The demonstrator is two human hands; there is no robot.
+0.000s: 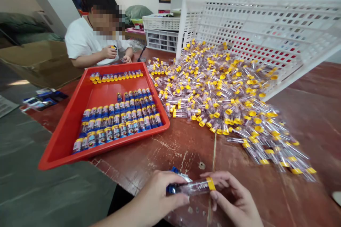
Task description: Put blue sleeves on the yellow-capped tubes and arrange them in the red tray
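My left hand (pixel 157 198) and my right hand (pixel 234 200) hold one clear plastic tube with a yellow cap (pixel 194 186) between them, low in the view near the table's front edge. My left fingers pinch the tube's end where a blue label (pixel 176 181) sits. The fingers of my right hand touch the capped end. A large heap of similar yellow-capped tubes (pixel 221 92) lies just beyond on the brown table (pixel 306 113). A red tray (pixel 93 95) with rows of blue-labelled tubes (pixel 119 117) stands to the left.
A white plastic crate (pixel 261 32) lies tipped on its side over the heap. Another person in a white shirt (pixel 80 39) sits across the tray, holding a tube. More white crates (pixel 160 32) stand behind. A stack of blue labels (pixel 45 99) lies at the left.
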